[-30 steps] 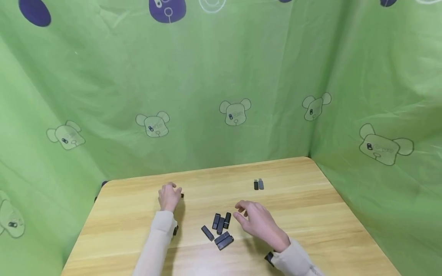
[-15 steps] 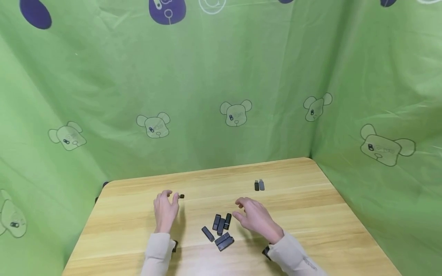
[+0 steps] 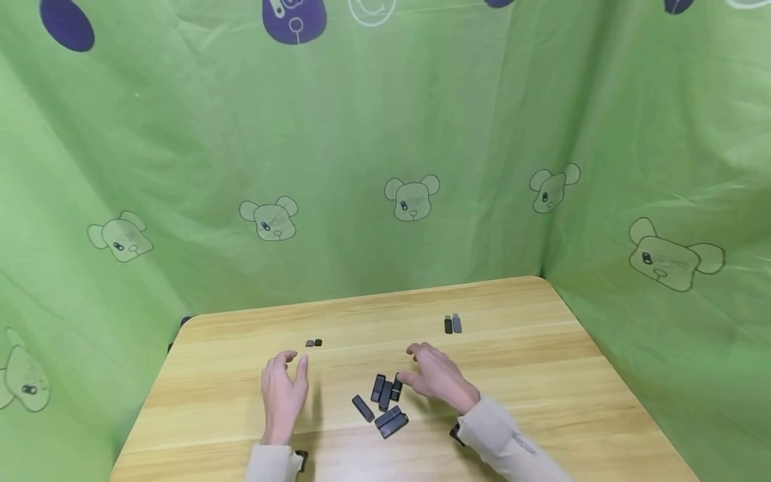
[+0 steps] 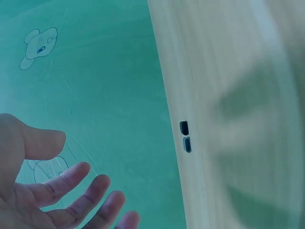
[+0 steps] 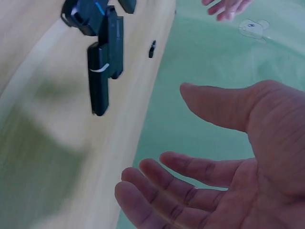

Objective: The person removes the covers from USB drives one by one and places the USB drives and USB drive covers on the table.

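My left hand (image 3: 284,402) hovers over the left of the table, fingers loosely bent and nothing in its grasp. Just beyond its fingertips lie two small dark caps (image 3: 314,343), side by side; the left wrist view shows the caps (image 4: 186,136) apart from the hand (image 4: 62,191). In the middle, several black USB flash drives (image 3: 385,396) form a loose cluster. My right hand (image 3: 440,378) is held just to the right of that cluster, thumb and fingers apart. The right wrist view shows it holding nothing, with the nearest USB flash drive (image 5: 99,78) off its thumb side.
Two uncapped USB flash drives (image 3: 452,324) lie side by side toward the back right, metal plugs pointing away. The wooden table (image 3: 542,375) ends at a green curtain (image 3: 337,134) behind it and on both sides.
My left hand has drawn back toward me from the caps, leaving a second one in view beside the first. My right hand has shifted slightly left, toward the cluster.
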A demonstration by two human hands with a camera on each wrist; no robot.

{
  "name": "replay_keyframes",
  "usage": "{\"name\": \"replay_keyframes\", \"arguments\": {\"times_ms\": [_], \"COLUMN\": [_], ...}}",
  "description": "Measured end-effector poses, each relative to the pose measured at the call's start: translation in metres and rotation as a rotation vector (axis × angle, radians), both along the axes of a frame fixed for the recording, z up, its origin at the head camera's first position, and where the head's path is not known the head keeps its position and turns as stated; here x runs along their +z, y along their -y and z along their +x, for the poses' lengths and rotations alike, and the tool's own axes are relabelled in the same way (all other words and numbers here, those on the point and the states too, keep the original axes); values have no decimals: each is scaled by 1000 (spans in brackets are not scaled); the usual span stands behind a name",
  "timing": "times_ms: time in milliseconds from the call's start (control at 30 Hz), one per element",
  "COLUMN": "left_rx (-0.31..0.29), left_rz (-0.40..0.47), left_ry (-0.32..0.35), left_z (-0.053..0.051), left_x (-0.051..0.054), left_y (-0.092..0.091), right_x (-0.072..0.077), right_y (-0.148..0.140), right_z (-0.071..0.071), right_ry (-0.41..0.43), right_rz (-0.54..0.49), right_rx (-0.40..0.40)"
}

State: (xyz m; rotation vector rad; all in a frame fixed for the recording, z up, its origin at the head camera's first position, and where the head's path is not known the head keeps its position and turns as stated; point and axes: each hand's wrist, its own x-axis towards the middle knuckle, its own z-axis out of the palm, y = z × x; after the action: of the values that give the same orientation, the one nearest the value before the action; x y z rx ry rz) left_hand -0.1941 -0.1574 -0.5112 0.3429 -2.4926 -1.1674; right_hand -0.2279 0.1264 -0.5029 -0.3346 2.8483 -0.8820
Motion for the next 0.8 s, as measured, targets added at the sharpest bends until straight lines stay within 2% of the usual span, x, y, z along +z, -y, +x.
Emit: {"name": "replay_keyframes", "arguments": {"times_ms": [133, 367, 633, 800], "left_rx": [7, 21, 22, 28], "left_rz": [8, 11, 34, 41], "left_ry": [7, 4, 3, 2], "left_z": [9, 17, 23, 24], "left_x": [-3, -4, -6, -8], "left_y": [-1, -2, -6, -6], "right_x": [-6, -21, -34, -37], "right_y": [4, 12, 16, 18], "right_z": [-5, -12, -15, -16], "right_ry": [13, 80, 55, 25], "right_rz": [22, 76, 145, 142], "right_rx": [19, 9, 41, 45]}}
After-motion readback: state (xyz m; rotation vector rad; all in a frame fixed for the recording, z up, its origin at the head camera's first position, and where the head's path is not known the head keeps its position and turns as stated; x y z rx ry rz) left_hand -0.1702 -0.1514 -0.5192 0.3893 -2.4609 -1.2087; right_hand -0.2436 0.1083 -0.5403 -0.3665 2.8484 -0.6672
